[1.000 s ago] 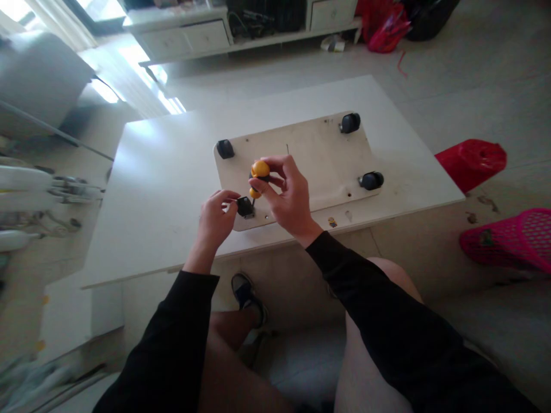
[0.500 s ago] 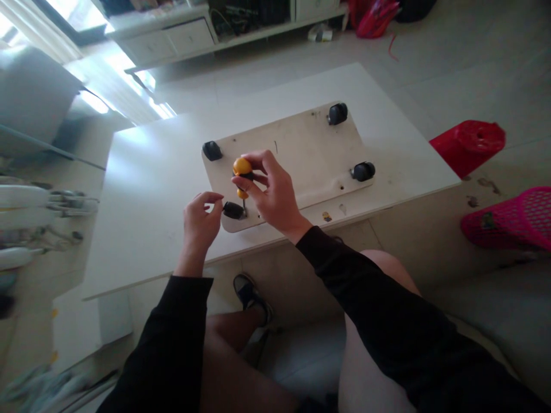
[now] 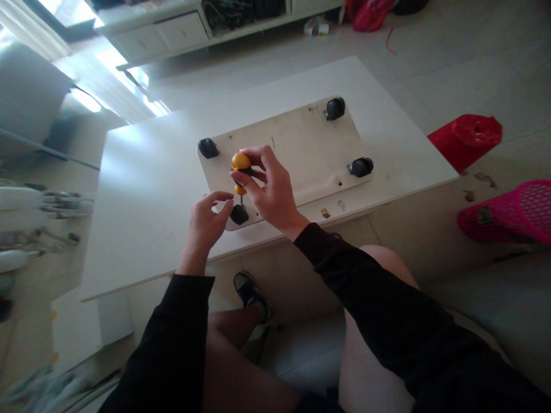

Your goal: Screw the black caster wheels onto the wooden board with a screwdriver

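Observation:
My right hand (image 3: pixel 273 183) grips a stubby screwdriver (image 3: pixel 241 163) with a yellow and black handle. Its shaft points down at the base of the near-left caster (image 3: pixel 239 214), where the tip is hard to make out. Beside that black caster is my left hand (image 3: pixel 209 221), with thumb and forefinger curved and slightly apart at its edge. I cannot tell whether they touch it. The caster sits on a pale board (image 3: pixel 301 149) with rounded corners. Other black casters stand at its far-left corner (image 3: pixel 209 148), far-right corner (image 3: pixel 334 108) and near-right corner (image 3: pixel 361 167).
Under the board is a white table (image 3: pixel 142 212), with small stickers (image 3: pixel 325 213) near its front edge. A red bin (image 3: pixel 465 140) and a pink mesh basket (image 3: pixel 508 212) are on the floor at right. A white cabinet (image 3: pixel 181 34) stands behind.
The near-left caster has swivelled, its wheel now turned more towards me. My left hand has moved right along with it. My right hand keeps the screwdriver over the same corner.

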### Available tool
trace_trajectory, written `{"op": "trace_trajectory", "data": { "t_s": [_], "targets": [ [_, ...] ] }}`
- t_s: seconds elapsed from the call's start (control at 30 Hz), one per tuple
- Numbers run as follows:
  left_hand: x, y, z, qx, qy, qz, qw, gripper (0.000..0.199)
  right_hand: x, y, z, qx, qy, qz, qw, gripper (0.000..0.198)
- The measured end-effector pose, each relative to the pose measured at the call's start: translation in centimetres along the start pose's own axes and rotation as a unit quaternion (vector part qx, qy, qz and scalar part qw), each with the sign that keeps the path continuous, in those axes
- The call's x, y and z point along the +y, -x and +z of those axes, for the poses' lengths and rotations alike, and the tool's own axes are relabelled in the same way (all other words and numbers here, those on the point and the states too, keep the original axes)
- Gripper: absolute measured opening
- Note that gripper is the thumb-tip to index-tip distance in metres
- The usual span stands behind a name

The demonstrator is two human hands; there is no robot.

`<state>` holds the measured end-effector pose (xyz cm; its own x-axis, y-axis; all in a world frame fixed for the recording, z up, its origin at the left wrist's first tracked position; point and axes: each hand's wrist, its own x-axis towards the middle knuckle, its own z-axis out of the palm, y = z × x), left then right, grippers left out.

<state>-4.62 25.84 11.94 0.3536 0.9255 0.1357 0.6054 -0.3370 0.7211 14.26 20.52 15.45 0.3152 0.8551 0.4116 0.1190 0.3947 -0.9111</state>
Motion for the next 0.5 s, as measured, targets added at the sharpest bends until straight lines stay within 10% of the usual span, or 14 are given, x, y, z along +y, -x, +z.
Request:
{"op": "trace_trajectory", "data": {
  "t_s": [0.5],
  "targets": [
    [-0.3,0.2,-0.1,-0.070,-0.014,0.028,0.997,0.031,0.4,-0.2,0.2,-0.003,-0.007,-0.016,1.000,0.026]
  ]
}}
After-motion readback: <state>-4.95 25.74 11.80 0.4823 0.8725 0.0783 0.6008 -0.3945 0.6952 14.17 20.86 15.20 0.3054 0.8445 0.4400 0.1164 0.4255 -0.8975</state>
